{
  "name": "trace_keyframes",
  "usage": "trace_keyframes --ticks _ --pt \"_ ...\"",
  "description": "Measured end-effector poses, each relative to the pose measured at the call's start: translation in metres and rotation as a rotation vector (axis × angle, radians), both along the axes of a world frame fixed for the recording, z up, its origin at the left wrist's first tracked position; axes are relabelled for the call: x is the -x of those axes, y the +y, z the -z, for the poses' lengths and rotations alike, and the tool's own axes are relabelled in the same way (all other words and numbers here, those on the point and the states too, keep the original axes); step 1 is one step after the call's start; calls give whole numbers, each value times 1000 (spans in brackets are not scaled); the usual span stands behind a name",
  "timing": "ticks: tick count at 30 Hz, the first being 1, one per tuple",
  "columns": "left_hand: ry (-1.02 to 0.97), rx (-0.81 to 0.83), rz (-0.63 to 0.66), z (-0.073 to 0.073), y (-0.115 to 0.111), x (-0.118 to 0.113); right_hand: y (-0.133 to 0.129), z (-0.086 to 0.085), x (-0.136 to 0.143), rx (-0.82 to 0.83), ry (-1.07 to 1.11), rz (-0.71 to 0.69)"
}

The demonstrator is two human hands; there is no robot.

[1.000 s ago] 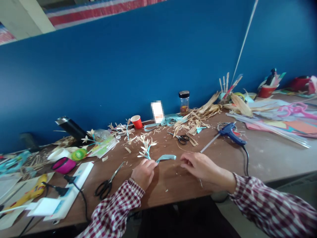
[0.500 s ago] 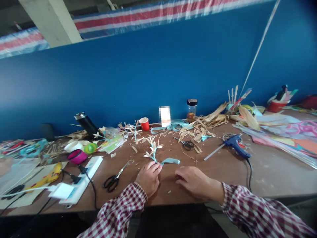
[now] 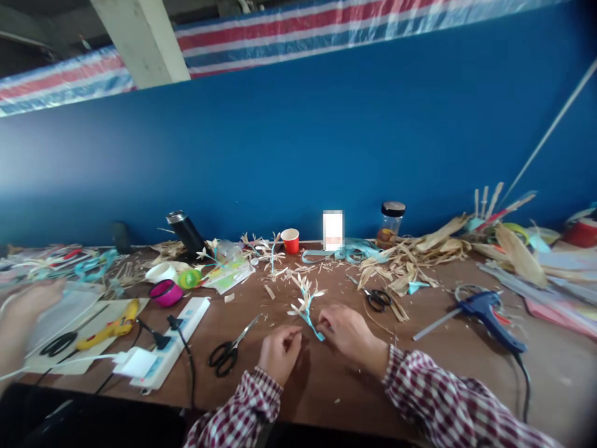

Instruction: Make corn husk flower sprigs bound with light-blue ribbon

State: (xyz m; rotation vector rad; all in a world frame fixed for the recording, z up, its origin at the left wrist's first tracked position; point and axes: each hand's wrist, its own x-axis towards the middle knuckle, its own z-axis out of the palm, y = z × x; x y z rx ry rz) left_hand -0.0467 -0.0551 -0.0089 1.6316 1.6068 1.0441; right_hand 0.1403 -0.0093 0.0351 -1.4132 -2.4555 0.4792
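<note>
A husk flower spray point(image 3: 305, 300) with several pale blooms and a light-blue wrapped stem stands out between my hands. My right hand point(image 3: 347, 330) is closed at the right side of the stem, its fingertips touching or pinching it. Just left of the stem's lower end is my left hand point(image 3: 280, 351), its fingers curled together; whether they hold anything small is hidden. Black-handled scissors point(image 3: 232, 350) lie to the left of my left hand.
A power strip point(image 3: 175, 342) and yellow glue gun point(image 3: 112, 326) lie left, with another person's hand point(image 3: 40, 302) beyond. A blue glue gun point(image 3: 489, 317), second scissors point(image 3: 377, 300) and corn husks point(image 3: 420, 255) are right. A red cup point(image 3: 290, 241) stands behind.
My left hand has come off the stem. My right hand has moved left to it. The loose blue ribbon end no longer stretches right. The view has shifted, and the other person's hand shows more.
</note>
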Motion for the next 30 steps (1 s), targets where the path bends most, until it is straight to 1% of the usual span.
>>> trace_keyframes --ticks 2,3,5,7,9,12,14,16,17,18,20,22,24,27,30 --pt "-279 238 -72 -5 8 -3 12 2 13 10 -11 16" --pt "-408 329 -103 -6 11 -5 17 5 18 20 -14 21" --pt "-602 449 -156 -7 14 -7 24 10 25 44 -7 25" --pt "-713 503 -186 -5 15 -7 28 16 27 67 22 34" --pt "-770 523 -179 -3 15 -5 30 20 25 83 72 47" --pt "-800 487 -110 -4 18 -6 32 20 18 109 193 42" --pt "-855 403 -23 -8 24 -11 31 17 15 168 385 22" --pt "-988 325 66 -11 31 -19 30 14 13 258 629 4" --pt "-1078 311 89 -12 36 -23 30 13 12 304 739 -1" --pt "-1168 313 87 -13 40 -27 29 12 11 341 819 -5" --pt "-1302 327 11 -14 49 -34 30 14 9 371 914 2" --pt "-1331 319 -61 -16 59 -37 33 18 5 316 904 33" --pt "-1275 298 -84 -18 68 -38 36 24 1 212 820 58" --pt "-1132 289 -62 -18 81 -35 38 31 -3 106 701 47" --pt "-981 301 -13 -11 89 -29 38 33 -3 84 653 61"
